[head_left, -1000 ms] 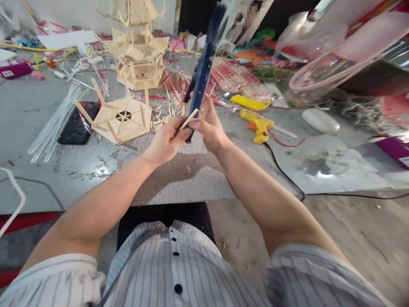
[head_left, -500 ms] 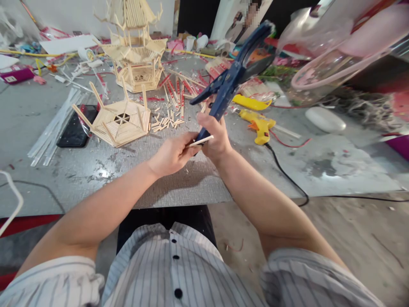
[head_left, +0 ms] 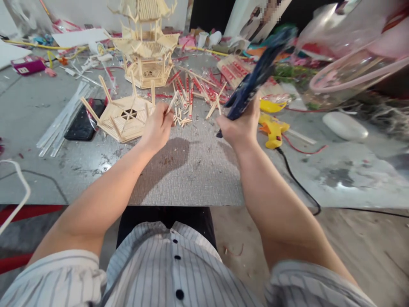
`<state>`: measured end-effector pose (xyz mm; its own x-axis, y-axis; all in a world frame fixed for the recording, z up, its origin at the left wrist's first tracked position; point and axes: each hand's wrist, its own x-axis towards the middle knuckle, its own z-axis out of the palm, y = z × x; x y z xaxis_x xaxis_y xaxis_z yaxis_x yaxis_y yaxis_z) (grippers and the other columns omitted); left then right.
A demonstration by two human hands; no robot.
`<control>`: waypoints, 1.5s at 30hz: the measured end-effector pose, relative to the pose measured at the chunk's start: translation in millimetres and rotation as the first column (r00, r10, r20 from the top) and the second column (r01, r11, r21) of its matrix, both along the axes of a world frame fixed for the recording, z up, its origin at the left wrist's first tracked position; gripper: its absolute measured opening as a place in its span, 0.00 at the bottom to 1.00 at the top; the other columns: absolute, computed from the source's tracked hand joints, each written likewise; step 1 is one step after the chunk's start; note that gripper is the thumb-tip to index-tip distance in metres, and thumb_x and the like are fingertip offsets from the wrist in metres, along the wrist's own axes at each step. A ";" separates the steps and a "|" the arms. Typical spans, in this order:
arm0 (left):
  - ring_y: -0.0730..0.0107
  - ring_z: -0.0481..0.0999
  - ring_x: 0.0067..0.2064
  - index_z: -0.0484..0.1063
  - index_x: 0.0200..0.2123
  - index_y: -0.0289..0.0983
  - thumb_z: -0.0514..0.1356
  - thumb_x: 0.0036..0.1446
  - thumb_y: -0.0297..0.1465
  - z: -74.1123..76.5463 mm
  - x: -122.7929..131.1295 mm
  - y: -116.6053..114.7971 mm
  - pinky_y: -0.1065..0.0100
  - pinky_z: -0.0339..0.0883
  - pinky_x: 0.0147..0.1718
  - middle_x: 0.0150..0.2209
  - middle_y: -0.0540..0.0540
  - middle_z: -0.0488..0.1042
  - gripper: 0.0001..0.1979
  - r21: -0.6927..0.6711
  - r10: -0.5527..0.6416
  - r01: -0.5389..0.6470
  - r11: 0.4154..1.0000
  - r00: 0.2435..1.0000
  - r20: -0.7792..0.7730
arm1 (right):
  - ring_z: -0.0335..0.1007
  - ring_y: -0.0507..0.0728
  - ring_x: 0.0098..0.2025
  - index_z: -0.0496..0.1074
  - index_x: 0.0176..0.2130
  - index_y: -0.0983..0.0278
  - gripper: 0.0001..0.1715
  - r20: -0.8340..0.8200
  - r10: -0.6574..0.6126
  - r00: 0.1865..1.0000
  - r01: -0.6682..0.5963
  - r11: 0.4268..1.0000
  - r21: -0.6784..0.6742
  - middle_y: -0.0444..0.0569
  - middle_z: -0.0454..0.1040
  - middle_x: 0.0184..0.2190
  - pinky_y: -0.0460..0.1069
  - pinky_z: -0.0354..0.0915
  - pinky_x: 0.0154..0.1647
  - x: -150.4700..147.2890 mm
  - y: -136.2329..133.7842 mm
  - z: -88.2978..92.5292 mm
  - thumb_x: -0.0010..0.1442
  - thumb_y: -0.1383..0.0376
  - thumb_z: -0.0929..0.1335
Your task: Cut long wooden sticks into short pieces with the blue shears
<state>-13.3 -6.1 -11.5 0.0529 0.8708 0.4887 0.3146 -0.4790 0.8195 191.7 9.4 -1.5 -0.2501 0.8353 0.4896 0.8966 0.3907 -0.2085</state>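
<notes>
My left hand [head_left: 157, 128] pinches a short wooden stick [head_left: 173, 102] above a pile of cut stick pieces [head_left: 182, 118]. Just beside that hand lies a hexagonal stick platform [head_left: 123, 123] with upright posts round its edge and a dark opening at its centre. My right hand [head_left: 240, 125] is wrapped round a blue cutter tool [head_left: 252, 79], which is held up at a slant and slightly blurred. Behind the platform stands a tiered stick pagoda model [head_left: 148, 47].
A yellow hot glue gun [head_left: 274, 131] with a black cord lies to the right. Clear glue sticks [head_left: 60, 119] and a black phone [head_left: 83, 123] are at the left. Red-wrapped sticks [head_left: 191, 91] lie scattered behind. Farther right is a white oval object [head_left: 345, 126].
My hands have moved apart. The left carried the stick away from the cutter towards the platform and cut pieces; the right moved right with the cutter. The view has shifted slightly.
</notes>
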 end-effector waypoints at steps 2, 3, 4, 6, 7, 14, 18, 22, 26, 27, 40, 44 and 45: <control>0.78 0.62 0.23 0.66 0.29 0.37 0.53 0.58 0.34 -4.2 -2.0 5.4 0.72 0.59 0.25 0.22 0.52 0.65 0.08 -0.009 -0.008 0.008 1.000 1.000 -0.012 | 0.57 0.68 0.54 0.52 0.58 0.60 0.31 -0.033 -0.046 0.998 0.046 0.999 0.006 0.57 0.61 0.51 0.67 0.56 0.48 1.5 2.2 -2.5 0.54 0.64 0.59; 0.78 0.62 0.23 0.66 0.27 0.37 0.54 0.58 0.35 -5.3 -2.0 6.5 0.72 0.58 0.25 0.22 0.52 0.65 0.10 -0.010 -0.021 0.021 1.000 1.000 -0.022 | 0.57 0.68 0.54 0.52 0.57 0.60 0.32 -0.044 -0.052 0.998 0.051 0.999 -0.009 0.57 0.62 0.51 0.67 0.55 0.49 0.3 2.9 -4.5 0.53 0.64 0.60; 0.78 0.62 0.22 0.67 0.27 0.37 0.54 0.57 0.37 -5.7 -1.5 6.6 0.72 0.58 0.25 0.21 0.52 0.65 0.11 -0.010 -0.034 0.034 0.999 0.999 -0.029 | 0.58 0.68 0.54 0.52 0.57 0.60 0.34 -0.040 -0.040 0.998 0.039 0.999 -0.030 0.57 0.63 0.51 0.67 0.53 0.50 -1.8 3.3 -6.6 0.51 0.64 0.61; 0.78 0.62 0.22 0.68 0.29 0.37 0.54 0.57 0.40 -4.3 0.0 4.9 0.72 0.57 0.24 0.20 0.52 0.65 0.13 -0.013 -0.045 0.044 0.999 0.999 -0.024 | 0.57 0.68 0.54 0.52 0.57 0.61 0.35 -0.038 -0.021 0.999 0.019 0.998 -0.063 0.58 0.63 0.51 0.68 0.50 0.53 -6.8 3.6 -10.6 0.49 0.65 0.63; 0.78 0.62 0.22 0.69 0.31 0.37 0.53 0.58 0.40 -2.8 0.6 3.5 0.72 0.57 0.24 0.19 0.52 0.65 0.13 -0.017 -0.046 0.045 0.999 0.999 -0.019 | 0.57 0.69 0.55 0.52 0.57 0.61 0.36 -0.044 -0.019 0.999 0.016 0.997 -0.073 0.58 0.63 0.51 0.69 0.48 0.54 -8.9 3.6 -12.2 0.48 0.65 0.63; 0.76 0.63 0.22 0.70 0.29 0.38 0.52 0.58 0.43 3.5 2.0 -1.0 0.71 0.60 0.26 0.18 0.51 0.65 0.16 -0.021 -0.130 0.129 0.991 0.989 -0.073 | 0.54 0.69 0.57 0.52 0.57 0.59 0.39 -0.038 0.025 0.999 -0.028 0.996 -0.085 0.57 0.61 0.54 0.71 0.44 0.55 -11.9 0.6 -12.6 0.46 0.65 0.64; 0.75 0.64 0.23 0.69 0.28 0.38 0.51 0.58 0.44 1.3 2.3 0.0 0.70 0.61 0.28 0.19 0.51 0.66 0.17 0.004 -0.149 0.150 0.989 0.984 -0.101 | 0.57 0.68 0.55 0.55 0.55 0.59 0.37 -0.013 0.077 0.997 -0.078 0.990 -0.118 0.56 0.64 0.52 0.69 0.46 0.55 -14.2 -3.3 -9.0 0.45 0.65 0.65; 0.75 0.65 0.23 0.68 0.25 0.37 0.50 0.58 0.45 1.5 2.0 -0.3 0.69 0.62 0.28 0.18 0.50 0.66 0.19 0.031 -0.138 0.143 0.989 0.983 -0.120 | 0.59 0.67 0.52 0.58 0.54 0.62 0.35 -0.017 0.098 0.995 -0.099 0.986 -0.131 0.57 0.66 0.48 0.65 0.51 0.53 -15.4 -3.4 -9.4 0.45 0.65 0.65; 0.74 0.66 0.23 0.69 0.27 0.37 0.50 0.58 0.45 3.2 1.2 -1.2 0.69 0.62 0.27 0.18 0.50 0.66 0.19 0.041 -0.120 0.128 0.991 0.981 -0.154 | 0.62 0.68 0.48 0.61 0.51 0.62 0.34 -0.045 0.116 0.992 -0.119 0.991 -0.056 0.56 0.69 0.44 0.65 0.56 0.48 -14.0 1.7 -16.1 0.43 0.65 0.65; 0.74 0.66 0.23 0.69 0.28 0.37 0.50 0.59 0.45 3.5 1.0 -1.4 0.69 0.63 0.27 0.18 0.50 0.66 0.19 0.048 -0.113 0.122 0.991 0.980 -0.162 | 0.62 0.68 0.47 0.61 0.51 0.61 0.33 -0.048 0.120 0.992 -0.122 0.992 -0.043 0.55 0.69 0.44 0.64 0.57 0.47 -13.6 2.7 -17.4 0.43 0.65 0.65; 0.77 0.65 0.22 0.68 0.24 0.37 0.49 0.60 0.43 3.5 -0.9 0.6 0.71 0.62 0.24 0.18 0.50 0.68 0.19 0.076 -0.090 0.108 0.991 0.972 -0.218 | 0.67 0.65 0.42 0.65 0.48 0.63 0.30 -0.052 0.060 0.997 -0.067 0.989 -0.131 0.55 0.72 0.41 0.60 0.62 0.41 -16.5 -2.5 -11.5 0.42 0.65 0.65; 0.76 0.66 0.22 0.66 0.23 0.37 0.49 0.59 0.43 2.7 -1.6 1.5 0.70 0.63 0.25 0.18 0.50 0.67 0.20 0.099 -0.082 0.108 0.989 0.969 -0.231 | 0.67 0.65 0.42 0.65 0.48 0.63 0.30 -0.060 0.067 0.996 -0.075 0.987 -0.144 0.55 0.72 0.41 0.59 0.62 0.41 -16.4 -1.6 -12.5 0.42 0.65 0.65; 0.75 0.67 0.22 0.66 0.23 0.37 0.49 0.59 0.43 2.6 -1.7 1.5 0.70 0.63 0.25 0.18 0.50 0.67 0.19 0.104 -0.082 0.108 0.989 0.969 -0.233 | 0.67 0.65 0.42 0.65 0.48 0.63 0.30 -0.063 0.069 0.996 -0.078 0.986 -0.145 0.55 0.72 0.41 0.59 0.62 0.41 -16.4 -1.5 -12.8 0.42 0.65 0.65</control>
<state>-15.1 -4.6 -8.9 0.2543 0.7951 0.5506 0.4350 -0.6025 0.6691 175.3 7.9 -14.3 -0.2885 0.8796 0.3782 0.8515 0.4163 -0.3188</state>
